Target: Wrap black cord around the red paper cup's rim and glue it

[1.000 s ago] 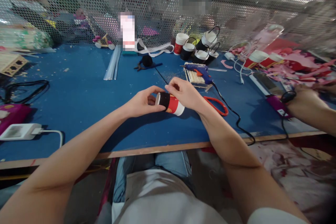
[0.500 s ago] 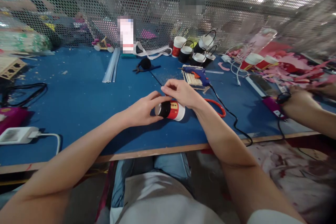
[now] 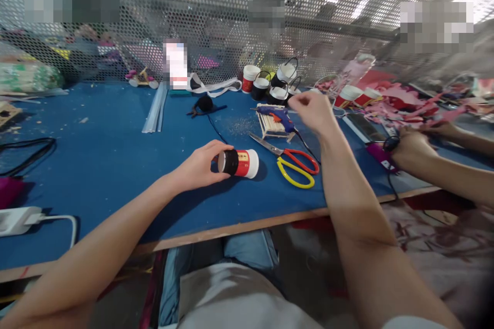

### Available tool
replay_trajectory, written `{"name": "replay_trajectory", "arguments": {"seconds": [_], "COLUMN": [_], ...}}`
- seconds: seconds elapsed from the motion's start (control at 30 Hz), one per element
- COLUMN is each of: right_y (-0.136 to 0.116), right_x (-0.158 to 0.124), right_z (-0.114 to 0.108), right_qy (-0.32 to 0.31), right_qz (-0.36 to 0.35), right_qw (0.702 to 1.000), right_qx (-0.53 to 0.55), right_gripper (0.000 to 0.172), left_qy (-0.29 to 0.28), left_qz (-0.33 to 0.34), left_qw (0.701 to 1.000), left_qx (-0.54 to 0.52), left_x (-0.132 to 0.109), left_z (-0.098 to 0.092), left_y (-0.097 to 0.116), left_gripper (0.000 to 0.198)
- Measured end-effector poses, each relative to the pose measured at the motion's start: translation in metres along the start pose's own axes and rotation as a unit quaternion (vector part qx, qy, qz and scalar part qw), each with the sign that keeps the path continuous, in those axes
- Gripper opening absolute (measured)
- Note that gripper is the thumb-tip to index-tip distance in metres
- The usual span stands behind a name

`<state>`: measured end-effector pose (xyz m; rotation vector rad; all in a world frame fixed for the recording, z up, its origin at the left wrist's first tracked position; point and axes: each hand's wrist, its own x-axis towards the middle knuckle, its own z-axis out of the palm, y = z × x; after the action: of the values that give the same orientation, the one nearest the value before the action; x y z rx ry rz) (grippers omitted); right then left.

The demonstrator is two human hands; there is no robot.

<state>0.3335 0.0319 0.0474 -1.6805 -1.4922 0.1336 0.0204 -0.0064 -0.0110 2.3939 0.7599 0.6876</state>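
A red and white paper cup (image 3: 240,163) with a black band lies on its side on the blue table (image 3: 108,149). My left hand (image 3: 199,166) grips its black end. My right hand (image 3: 314,111) is raised above the table, to the right of the blue glue gun (image 3: 275,113), with its fingers curled; I cannot tell whether it holds anything. Red and yellow scissors (image 3: 293,163) lie just right of the cup.
Several black and white cups (image 3: 270,87) stand at the back by the mesh wall. Pink paper scraps (image 3: 401,100) cover the right side, where another person's hands (image 3: 411,146) work. Clear strips (image 3: 154,110), black cables (image 3: 27,149) and a white adapter (image 3: 15,218) lie at left.
My right hand let go of the cup and rose toward the back right, near the glue gun. The cup now lies lower in my left hand alone, and the scissors are uncovered.
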Motion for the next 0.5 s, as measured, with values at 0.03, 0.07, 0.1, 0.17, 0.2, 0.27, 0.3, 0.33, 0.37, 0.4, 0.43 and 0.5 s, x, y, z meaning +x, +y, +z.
{"name": "replay_trajectory", "arguments": {"seconds": [0.03,0.07,0.1,0.17,0.2,0.27,0.3,0.33,0.37,0.4,0.43,0.5], "right_y": [0.009,0.017,0.023,0.032,0.034,0.036,0.036,0.036,0.035,0.033,0.03,0.021], "right_x": [0.002,0.003,0.003,0.001,0.0,-0.002,-0.004,-0.005,-0.006,-0.008,-0.01,-0.014], "right_z": [0.003,0.008,0.014,0.025,0.029,0.035,0.036,0.036,0.036,0.034,0.032,0.027], "right_qy": [-0.03,-0.067,-0.093,-0.108,-0.097,-0.073,-0.062,-0.048,-0.034,-0.018,0.0,0.014], "right_qz": [0.01,0.021,0.031,0.045,0.048,0.06,0.068,0.077,0.085,0.091,0.095,0.097], "right_qw": [0.997,0.99,0.982,0.975,0.976,0.979,0.98,0.982,0.982,0.984,0.988,0.995], "right_qx": [-0.067,-0.123,-0.159,-0.189,-0.189,-0.181,-0.175,-0.168,-0.164,-0.152,-0.125,-0.02], "right_gripper": [0.015,0.015,0.014,0.009,0.004,0.011,0.019,0.027,0.033,0.037,0.04,0.042], "left_qy": [0.001,0.0,-0.002,-0.003,-0.002,0.0,0.0,-0.002,-0.003,-0.005,-0.006,-0.001], "left_qz": [-0.002,-0.005,-0.009,-0.02,-0.024,-0.036,-0.044,-0.051,-0.058,-0.063,-0.065,-0.057], "left_qw": [1.0,1.0,1.0,1.0,1.0,0.999,0.999,0.999,0.998,0.998,0.998,0.998], "left_qx": [0.002,0.005,0.008,0.012,0.013,0.012,0.012,0.011,0.01,0.009,0.006,0.001], "left_x": [0.0,0.0,0.0,0.001,0.001,0.001,0.001,0.001,0.001,0.0,0.0,-0.001], "left_z": [-0.001,-0.001,-0.002,-0.004,-0.004,-0.005,-0.006,-0.006,-0.006,-0.006,-0.006,-0.005], "left_y": [0.0,0.0,0.0,0.001,0.001,0.001,0.001,0.001,0.0,0.0,-0.001,-0.003], "left_gripper": [0.054,0.054,0.055,0.057,0.057,0.058,0.059,0.059,0.059,0.059,0.059,0.057]}}
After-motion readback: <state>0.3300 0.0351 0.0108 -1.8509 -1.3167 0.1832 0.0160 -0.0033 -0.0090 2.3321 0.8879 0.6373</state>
